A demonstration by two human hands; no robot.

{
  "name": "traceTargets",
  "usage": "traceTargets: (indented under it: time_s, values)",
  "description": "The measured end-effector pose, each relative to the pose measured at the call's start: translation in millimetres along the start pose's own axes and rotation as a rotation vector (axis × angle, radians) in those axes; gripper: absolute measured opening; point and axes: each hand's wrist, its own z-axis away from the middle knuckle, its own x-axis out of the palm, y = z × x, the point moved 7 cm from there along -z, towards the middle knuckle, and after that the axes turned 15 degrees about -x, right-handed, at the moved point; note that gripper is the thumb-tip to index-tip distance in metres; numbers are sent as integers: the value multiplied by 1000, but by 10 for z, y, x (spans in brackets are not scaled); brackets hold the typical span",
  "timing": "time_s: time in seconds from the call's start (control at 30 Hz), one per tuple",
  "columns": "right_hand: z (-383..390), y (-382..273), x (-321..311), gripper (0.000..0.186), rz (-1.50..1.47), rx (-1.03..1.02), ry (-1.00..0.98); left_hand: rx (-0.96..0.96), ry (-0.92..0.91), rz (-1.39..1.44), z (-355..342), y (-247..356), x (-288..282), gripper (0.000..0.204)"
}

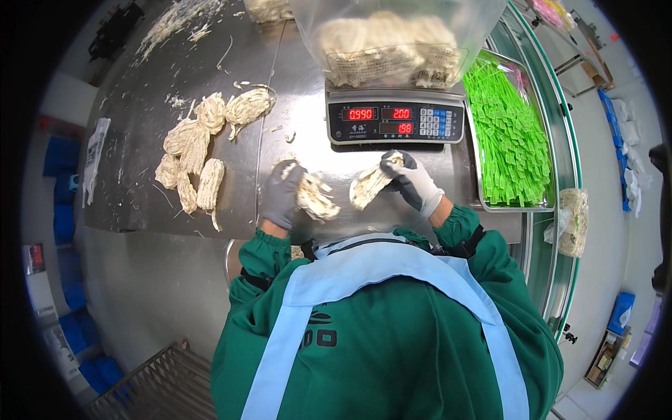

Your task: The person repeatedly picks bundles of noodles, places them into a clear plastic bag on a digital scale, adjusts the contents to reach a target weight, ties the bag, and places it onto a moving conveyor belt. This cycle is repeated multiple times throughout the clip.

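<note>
Grey-and-white gloves cover both of my hands above the steel table. My left hand (282,194) is closed round a bundle of cream-coloured, stringy strands (316,199), whose loose ends hang toward the middle. A second, more compact strand bundle (368,187) is gripped at its upper end by my right hand (414,183). The two bundles are apart. Just beyond them stands a digital scale (395,119) with lit red digits and a keypad. A clear plastic bag (395,52) holding similar bundles rests on top of the scale.
Several more strand bundles (187,148) lie in a pile on the left of the steel table (238,63). At the right, a metal tray (518,208) holds many bright green plastic strips (507,133). A packed bundle (573,222) sits beyond the tray's near corner. Loose shreds (178,24) lie at far left.
</note>
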Motion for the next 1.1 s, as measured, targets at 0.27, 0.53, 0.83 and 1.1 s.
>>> traceTargets:
  time_s: [0.27, 0.53, 0.83, 1.1]
  values:
    - [-468, -2312, 226, 40, 156, -771, 85, 221, 468, -654, -380, 293, -1120, 38]
    - [-1467, -3653, 1015, 46, 1833, -1203, -193, 591, 889, -898, 112, 666, -596, 47]
    - [-1449, -3620, 794, 53, 1356, -1116, -342, 618, 265, -1400, 273, 8, 622, 32]
    - [-308, -4487, 699, 87, 1654, -1557, 561, 1005, 487, -1013, 354, 1792, 870, 78]
